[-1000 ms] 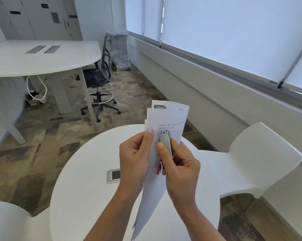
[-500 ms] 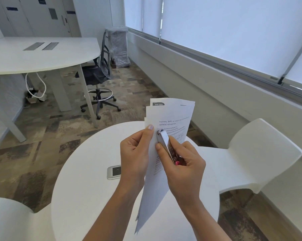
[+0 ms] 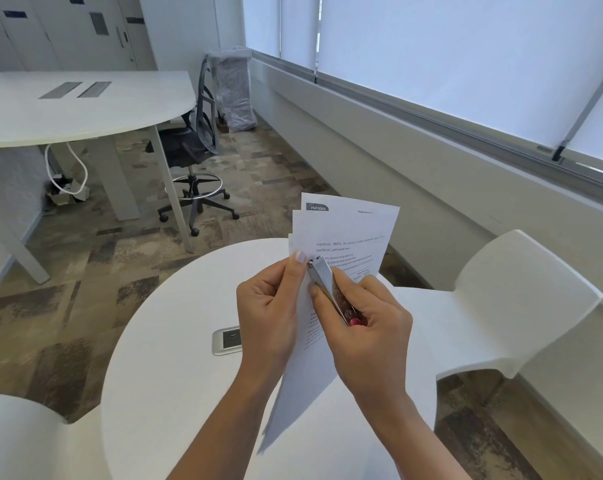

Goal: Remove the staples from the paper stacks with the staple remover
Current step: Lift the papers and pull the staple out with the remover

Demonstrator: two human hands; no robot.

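Note:
A stack of printed white paper [image 3: 348, 233] is held upright above the round white table [image 3: 175, 375]. My left hand [image 3: 269, 306] pinches its left edge, thumb tip pressed by the tool's tip. My right hand [image 3: 366, 327] grips a slim silver staple remover [image 3: 328, 289] with a red end, laid diagonally across the sheet, its tip against the paper's left edge near my left thumb. The staple itself is too small to make out.
A silver power socket plate [image 3: 228, 340] is set in the table. White moulded chairs stand at the right [image 3: 522, 299] and lower left [image 3: 19, 441]. A black office chair [image 3: 192, 147] and a long white desk [image 3: 68, 109] stand further back.
The staple remover has tilted from nearly upright to a diagonal, its red end swinging right while the tip stays at the paper's left edge. The paper stack fanned slightly rightward.

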